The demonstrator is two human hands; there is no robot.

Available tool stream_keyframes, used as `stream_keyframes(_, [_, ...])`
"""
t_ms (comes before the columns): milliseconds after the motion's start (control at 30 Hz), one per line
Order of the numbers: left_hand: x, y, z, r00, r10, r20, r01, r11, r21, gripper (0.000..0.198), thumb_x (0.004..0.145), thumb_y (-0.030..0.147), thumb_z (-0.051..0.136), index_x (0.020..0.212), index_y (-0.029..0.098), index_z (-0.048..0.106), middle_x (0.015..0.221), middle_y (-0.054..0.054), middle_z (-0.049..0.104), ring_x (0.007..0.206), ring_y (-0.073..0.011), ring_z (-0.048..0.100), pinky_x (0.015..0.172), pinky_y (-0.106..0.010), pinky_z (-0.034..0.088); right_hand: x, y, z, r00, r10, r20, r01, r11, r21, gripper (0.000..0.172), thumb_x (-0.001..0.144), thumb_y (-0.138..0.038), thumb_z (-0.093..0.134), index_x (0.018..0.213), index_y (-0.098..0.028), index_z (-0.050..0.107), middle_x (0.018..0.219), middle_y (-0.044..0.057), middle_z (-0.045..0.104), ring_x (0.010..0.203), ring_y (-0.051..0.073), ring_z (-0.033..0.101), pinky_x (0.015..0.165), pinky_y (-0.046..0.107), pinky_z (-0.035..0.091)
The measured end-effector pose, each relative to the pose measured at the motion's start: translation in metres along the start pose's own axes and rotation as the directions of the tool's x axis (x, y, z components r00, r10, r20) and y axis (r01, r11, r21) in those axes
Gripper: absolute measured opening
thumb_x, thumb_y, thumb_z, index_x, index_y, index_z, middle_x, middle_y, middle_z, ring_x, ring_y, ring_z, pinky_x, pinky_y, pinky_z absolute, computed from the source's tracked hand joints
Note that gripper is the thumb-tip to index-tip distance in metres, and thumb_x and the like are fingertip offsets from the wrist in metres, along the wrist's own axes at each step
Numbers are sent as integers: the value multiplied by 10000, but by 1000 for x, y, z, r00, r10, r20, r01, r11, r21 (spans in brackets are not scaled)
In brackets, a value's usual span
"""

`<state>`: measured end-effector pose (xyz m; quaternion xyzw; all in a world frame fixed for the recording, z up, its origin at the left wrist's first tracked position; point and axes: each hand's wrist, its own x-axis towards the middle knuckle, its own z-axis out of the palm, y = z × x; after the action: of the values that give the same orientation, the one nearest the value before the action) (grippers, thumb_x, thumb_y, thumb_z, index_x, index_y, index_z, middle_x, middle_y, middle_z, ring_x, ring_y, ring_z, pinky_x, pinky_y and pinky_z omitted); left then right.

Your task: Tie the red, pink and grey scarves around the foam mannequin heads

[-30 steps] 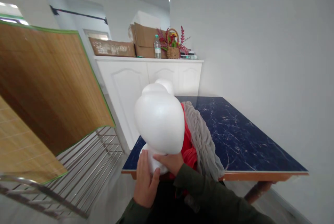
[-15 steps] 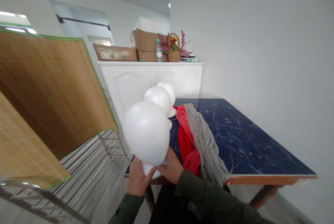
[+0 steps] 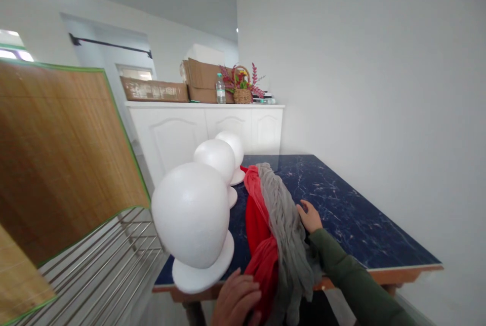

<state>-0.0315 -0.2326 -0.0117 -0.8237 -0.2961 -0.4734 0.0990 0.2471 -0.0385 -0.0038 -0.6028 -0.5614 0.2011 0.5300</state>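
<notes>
Three white foam heads stand in a row along the left side of the dark blue marble table (image 3: 341,214). The nearest foam head (image 3: 190,214) stands on its round base at the front left corner, with no hand on it. A red scarf (image 3: 258,230) and a grey scarf (image 3: 284,225) lie side by side and hang over the front edge. My left hand (image 3: 235,300) lies flat on the hanging end of the red scarf, just below the foam base. My right hand (image 3: 309,216) rests on the table against the grey scarf, fingers loose.
A bamboo mat (image 3: 56,154) hangs over a metal rack (image 3: 102,260) on the left. A white cabinet (image 3: 205,128) behind the table carries cardboard boxes, a water bottle (image 3: 219,89) and a flower basket (image 3: 242,88). A white wall runs along the right.
Both hands let go of the nearest foam head, which now stands on the table. My right hand moved to the grey scarf. My left hand dropped to the red scarf.
</notes>
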Motion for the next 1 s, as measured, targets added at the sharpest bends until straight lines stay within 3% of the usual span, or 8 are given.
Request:
stream_keyframes(67, [57,2,22,984,-63,169,83,990,-112,268,764,158,450,1021,208,509,995,-60,587,970,-181,520,927,-392,369,5,12,5,998,47,29,-49,997,67,406,664,-410,535,974,-156,597,1042,124,582,973,256,531,900,418,362])
stream_keyframes(167, [136,-14,74,958,-141,250,212,935,-285,266,796,220,422,1041,181,518,1061,-72,566,1033,-181,480,943,-373,353,4,17,13,996,-18,92,2,985,175,372,673,-422,536,944,-180,615,1024,89,604,972,224,537,912,372,361])
stream_keyframes(233, [166,-33,117,933,-206,295,316,861,-398,294,787,248,439,1058,171,524,1103,-81,551,1065,-187,466,967,-369,325,3,17,14,989,-38,144,-12,943,331,352,663,-433,560,913,-195,628,1030,72,607,1007,219,517,934,366,336])
stream_keyframes(333, [172,-64,175,801,-446,398,597,552,-583,374,747,270,503,1103,154,495,1202,-106,486,1145,-213,405,1008,-385,260,5,19,7,958,68,278,-225,779,585,371,663,-478,566,904,-203,626,1051,66,599,1026,212,508,918,359,346])
stream_keyframes(433, [155,-87,206,750,-456,479,653,396,-646,353,747,255,500,1079,137,492,1138,-123,537,1074,-218,481,949,-385,339,8,19,1,870,142,472,-465,555,690,390,709,-504,515,916,-189,614,1022,79,609,928,186,563,839,331,394])
stream_keyframes(533, [144,-100,212,758,-403,513,645,342,-684,320,717,230,537,1022,133,514,1042,-99,596,977,-194,546,888,-351,396,12,15,1,783,111,612,-584,469,663,337,729,-454,527,900,-175,609,932,72,633,791,152,591,722,288,423])
stream_keyframes(700, [145,-106,210,730,-422,537,671,294,-681,309,647,195,603,944,123,553,920,-73,630,875,-183,575,824,-339,419,20,12,8,661,127,740,-684,508,523,209,665,-310,641,792,-152,590,700,23,626,613,107,572,595,232,401])
stream_keyframes(1000, [144,-103,211,693,-422,584,705,233,-669,295,622,159,605,910,103,573,874,-81,644,824,-177,592,793,-331,432,28,20,5,603,105,791,-703,539,465,205,583,-240,684,713,-132,569,507,-31,541,418,54,476,398,162,290])
